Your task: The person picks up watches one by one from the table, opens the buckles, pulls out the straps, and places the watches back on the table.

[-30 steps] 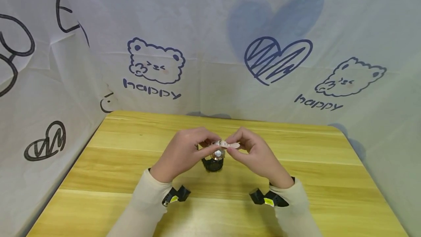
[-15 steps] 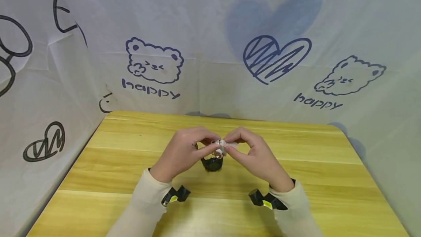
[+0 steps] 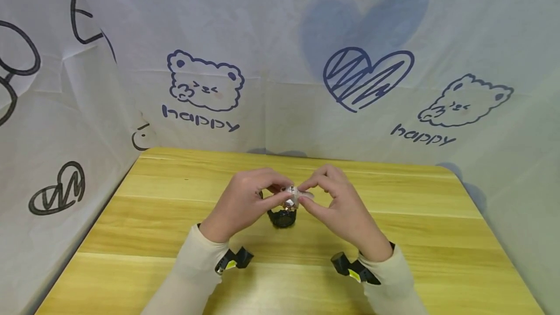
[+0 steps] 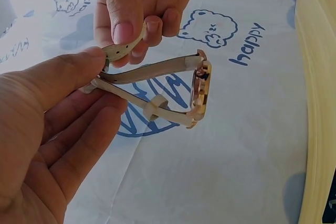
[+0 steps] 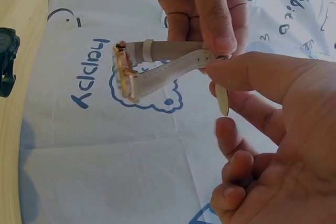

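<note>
A wristwatch with a rose-gold case [image 4: 200, 90] and a pale leather strap [image 5: 165, 74] is held up above the table, its strap looped and its case hanging at the lower end. My left hand [image 3: 245, 201] pinches the loop at the buckle, between thumb and fingers. Thumb and index finger of my right hand [image 3: 341, 208] pinch the strap close by, where its holed tail [image 4: 122, 51] bends away past the buckle. A loose keeper [image 4: 155, 107] sits on the other strap half. The buckle is mostly hidden by fingertips.
On the wooden table [image 3: 175, 227] lies a black watch [image 3: 282, 218] with its strap closed in a ring, just beneath the hands. White cloth [image 3: 280, 125] with drawn bears and hearts stands behind the table and along its left.
The strap tail, first stretched out flat to the right, is now drawn back and bent at the buckle. My right fingers have shifted their pinch slightly; my left hand stays in place.
</note>
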### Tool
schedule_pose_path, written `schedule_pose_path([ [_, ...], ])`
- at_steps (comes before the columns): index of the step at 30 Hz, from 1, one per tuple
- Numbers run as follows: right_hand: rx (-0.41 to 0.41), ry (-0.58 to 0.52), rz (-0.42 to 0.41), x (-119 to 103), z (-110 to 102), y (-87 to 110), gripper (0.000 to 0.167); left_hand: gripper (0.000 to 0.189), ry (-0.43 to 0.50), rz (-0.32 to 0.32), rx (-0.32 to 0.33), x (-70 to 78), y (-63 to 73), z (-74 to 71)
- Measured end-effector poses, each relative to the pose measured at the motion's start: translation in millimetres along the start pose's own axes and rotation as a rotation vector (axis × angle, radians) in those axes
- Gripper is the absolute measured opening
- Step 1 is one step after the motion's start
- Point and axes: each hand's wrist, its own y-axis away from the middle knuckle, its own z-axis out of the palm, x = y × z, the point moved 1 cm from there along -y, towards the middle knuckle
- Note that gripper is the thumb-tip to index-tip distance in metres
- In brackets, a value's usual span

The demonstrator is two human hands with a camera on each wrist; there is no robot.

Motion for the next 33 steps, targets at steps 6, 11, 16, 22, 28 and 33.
schedule_pose_path([
  [6, -0.012, 0.005, 0.028, -2, 0, -1.3, 0.013, 0.013, 0.022, -0.007, 0.002, 1.4, -0.8, 1.3],
  [11, 0.010, -0.010, 0.027, -3, 2, -2.2, 0.014, 0.014, 0.049, -0.016, 0.010, 3.8, -1.4, 0.2],
  [16, 0.066, -0.043, -0.069, -2, 5, -4.1, 0.014, 0.015, 0.093, -0.057, 0.012, 5.1, -1.3, -1.6],
  [22, 0.130, -0.009, -0.212, 3, 8, -4.4, 0.017, 0.016, 0.136, -0.148, -0.014, 5.9, -1.7, -1.5],
  [28, 0.177, -0.011, -0.273, 5, 11, -5.5, 0.021, 0.016, 0.245, -0.270, -0.028, 6.3, -2.0, -0.9],
  [33, 0.166, -0.089, -0.249, 4, 12, -6.3, 0.023, 0.015, 0.239, -0.302, -0.032, 5.8, -2.0, -2.6],
])
